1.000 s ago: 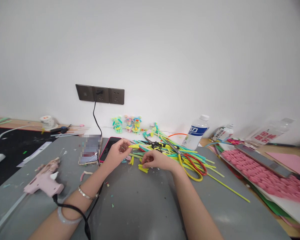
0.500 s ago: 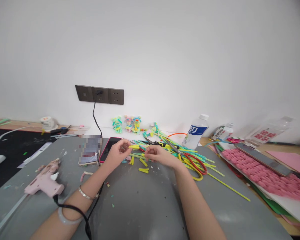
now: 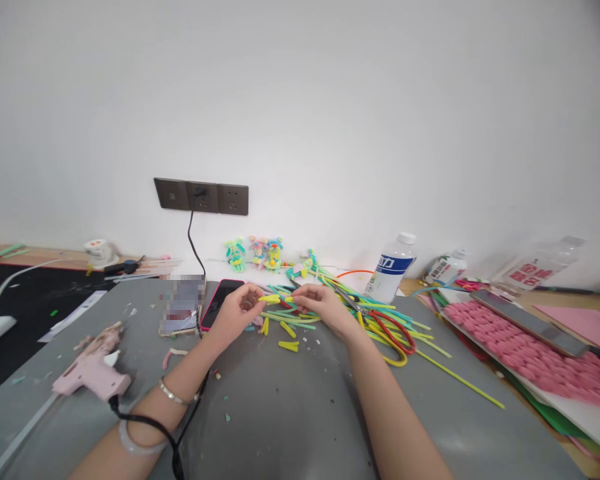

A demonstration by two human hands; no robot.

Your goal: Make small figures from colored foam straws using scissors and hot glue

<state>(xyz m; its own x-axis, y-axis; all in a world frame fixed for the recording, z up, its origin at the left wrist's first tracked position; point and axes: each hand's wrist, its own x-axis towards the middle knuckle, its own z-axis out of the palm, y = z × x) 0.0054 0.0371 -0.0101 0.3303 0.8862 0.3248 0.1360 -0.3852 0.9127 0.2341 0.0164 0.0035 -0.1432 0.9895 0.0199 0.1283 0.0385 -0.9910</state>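
Note:
My left hand (image 3: 241, 308) pinches a short yellow pipe cleaner piece (image 3: 269, 300) between thumb and fingers, its free end pointing right. Close by, my right hand (image 3: 320, 307) is closed in a pinch, with a small yellow tip (image 3: 289, 299) showing at its fingertips. Whether both yellow bits are one piece is too small to tell. Below the hands lie more cut yellow pieces (image 3: 288, 330), some bent double. Behind and right of my right hand spreads a pile of green, teal and yellow pipe cleaners (image 3: 380, 313), with red-and-yellow-handled scissors (image 3: 387, 327) on top.
A pink glue gun (image 3: 93, 370) lies at left, its black cord passing my left forearm. Two phones (image 3: 222, 303) (image 3: 183, 303) lie beyond my left hand. Small pipe cleaner figures (image 3: 235, 255) stand by the wall. A bottle (image 3: 390, 268) and pink knitted piece (image 3: 525, 333) are at right.
My right hand has come up slightly to the level of the yellow piece, and its fingertips now point at the piece's end. The view has shifted a little.

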